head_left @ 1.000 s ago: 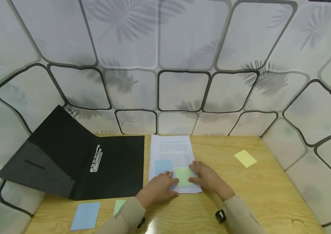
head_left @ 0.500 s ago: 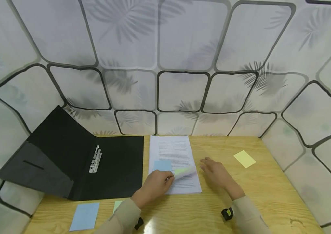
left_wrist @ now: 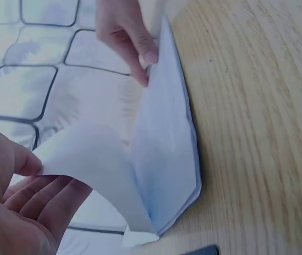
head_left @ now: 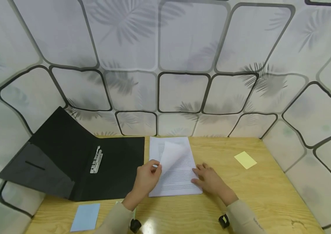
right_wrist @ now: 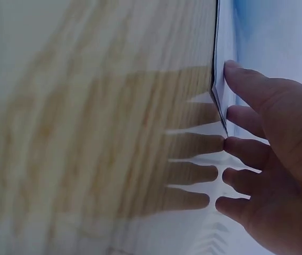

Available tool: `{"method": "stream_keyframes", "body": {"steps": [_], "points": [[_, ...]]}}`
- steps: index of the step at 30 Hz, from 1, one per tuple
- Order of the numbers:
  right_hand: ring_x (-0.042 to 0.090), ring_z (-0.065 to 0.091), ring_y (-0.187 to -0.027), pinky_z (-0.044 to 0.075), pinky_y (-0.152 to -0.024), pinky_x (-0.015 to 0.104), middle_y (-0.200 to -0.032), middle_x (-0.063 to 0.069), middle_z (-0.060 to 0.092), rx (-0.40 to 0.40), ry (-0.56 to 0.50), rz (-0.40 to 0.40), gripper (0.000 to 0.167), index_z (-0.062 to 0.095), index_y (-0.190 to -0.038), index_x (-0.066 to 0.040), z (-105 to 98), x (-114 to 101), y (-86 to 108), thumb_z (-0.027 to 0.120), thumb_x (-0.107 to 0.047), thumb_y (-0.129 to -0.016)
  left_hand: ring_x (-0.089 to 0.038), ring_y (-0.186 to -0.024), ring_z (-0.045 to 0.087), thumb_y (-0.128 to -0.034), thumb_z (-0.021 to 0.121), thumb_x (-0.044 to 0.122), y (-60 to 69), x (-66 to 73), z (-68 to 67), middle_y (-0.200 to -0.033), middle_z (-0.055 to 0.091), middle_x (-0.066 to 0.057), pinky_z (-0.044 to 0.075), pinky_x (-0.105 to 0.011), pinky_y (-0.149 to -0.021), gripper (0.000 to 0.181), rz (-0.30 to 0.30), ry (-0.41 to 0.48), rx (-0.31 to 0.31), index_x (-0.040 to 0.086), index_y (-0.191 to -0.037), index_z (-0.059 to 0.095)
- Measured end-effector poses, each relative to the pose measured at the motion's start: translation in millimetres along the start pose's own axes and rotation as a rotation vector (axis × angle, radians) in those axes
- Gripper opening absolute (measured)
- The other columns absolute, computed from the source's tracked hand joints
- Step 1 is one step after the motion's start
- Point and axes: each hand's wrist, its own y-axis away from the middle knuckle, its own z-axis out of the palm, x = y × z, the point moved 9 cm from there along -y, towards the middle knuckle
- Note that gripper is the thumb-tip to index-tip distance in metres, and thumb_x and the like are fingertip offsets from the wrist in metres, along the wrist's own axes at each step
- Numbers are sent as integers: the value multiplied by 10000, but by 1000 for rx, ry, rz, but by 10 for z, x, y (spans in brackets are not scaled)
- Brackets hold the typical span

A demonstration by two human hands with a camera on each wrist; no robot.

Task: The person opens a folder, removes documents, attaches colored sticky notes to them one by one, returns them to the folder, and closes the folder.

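Note:
A stack of printed paper (head_left: 180, 188) lies on the table beside the open black folder. My left hand (head_left: 147, 178) pinches the lifted corner of the top sheet (head_left: 172, 154), whose blank back curls over the stack. In the left wrist view the pinched sheet (left_wrist: 82, 151) arches between thumb and fingers of the left hand (left_wrist: 18, 202). At the stack's right edge rests my right hand (head_left: 210, 180), fingers extended. Seen from the right wrist, the thumb and fingertips of that hand (right_wrist: 284, 138) touch the paper edge. The folded-over sheet hides the coloured notes seen earlier on the page.
Left of the paper lies the black folder (head_left: 115, 172), its cover raised and a metal clip (head_left: 96, 161) inside. A blue sticky note (head_left: 85, 216) lies in front of it. A green note is mostly hidden behind the left wrist. A yellow note (head_left: 245, 160) lies at right.
My left hand has taken the top sheet's lower corner and turned it up and leftward. My right hand lifted off to the right, then came back to the stack's edge.

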Motion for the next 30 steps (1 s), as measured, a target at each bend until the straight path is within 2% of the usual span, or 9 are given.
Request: {"method": "stream_keyframes", "body": {"steps": [3, 8, 12, 15, 17, 20, 23, 26, 30], "points": [[627, 399, -1440, 345, -1179, 721, -1494, 337, 549, 1, 9, 9, 548, 644, -1402, 45, -18, -11, 6, 729, -320, -1002, 62, -454, 493, -933, 722, 12, 31, -92, -227, -570, 696, 4, 412, -157, -438, 36, -70, 28, 90, 21, -944, 755], [630, 421, -1423, 376, -1174, 699, -1490, 336, 555, -2, 14, 16, 559, 654, -1391, 45, -48, -6, 4, 748, -328, -985, 36, -406, 393, -977, 700, 69, 141, -325, -632, -506, 579, 31, 315, -183, -399, 78, -255, -7, 210, 8, -969, 749], [620, 420, -1431, 389, -1179, 677, -1506, 335, 540, -11, 22, 38, 567, 653, -1392, 42, -53, 26, 8, 756, -334, -981, -16, -438, 573, -1031, 635, 129, 258, -575, -842, -636, 725, -119, 437, -185, -409, 192, -427, 21, 233, -35, -1084, 719], [626, 414, -1432, 383, -1184, 677, -1507, 348, 531, -19, 23, 43, 573, 654, -1386, 50, -49, 33, 9, 761, -336, -976, -100, -568, 718, -1058, 583, 158, 375, -798, -927, -903, 787, -258, 582, -225, -498, 274, -567, 111, 239, -71, -1178, 673], [638, 413, -1424, 380, -1183, 683, -1503, 361, 526, -24, 17, 39, 577, 654, -1379, 59, -44, 24, 8, 766, -333, -971, -122, -626, 742, -1071, 554, 171, 464, -941, -963, -1032, 766, -312, 619, -243, -550, 318, -658, 181, 248, -91, -1231, 636], [656, 424, -1402, 386, -1169, 695, -1482, 378, 534, -21, 10, 26, 581, 662, -1360, 74, -47, -4, 11, 778, -329, -958, -110, -668, 743, -1094, 520, 178, 600, -1127, -996, -1130, 708, -356, 641, -270, -595, 387, -780, 304, 261, -128, -1326, 565], [654, 425, -1403, 384, -1167, 702, -1479, 376, 539, -16, 0, 31, 578, 665, -1356, 73, -49, -15, 20, 782, -326, -954, -89, -698, 744, -1110, 488, 182, 720, -1276, -994, -1205, 650, -331, 655, -281, -650, 449, -893, 442, 274, -141, -1421, 484], [645, 431, -1405, 389, -1163, 704, -1482, 362, 546, -10, 2, 34, 574, 669, -1357, 63, -41, -13, 19, 783, -328, -953, -83, -723, 746, -1123, 457, 170, 807, -1376, -978, -1241, 601, -282, 661, -286, -703, 493, -966, 557, 290, -156, -1487, 399], [631, 440, -1408, 395, -1163, 697, -1488, 348, 549, -4, 1, 38, 574, 674, -1354, 59, -26, 6, 20, 790, -332, -949, -84, -727, 746, -1126, 430, 132, 881, -1446, -992, -1246, 576, -264, 662, -288, -736, 516, -991, 623, 307, -176, -1526, 322]]}}
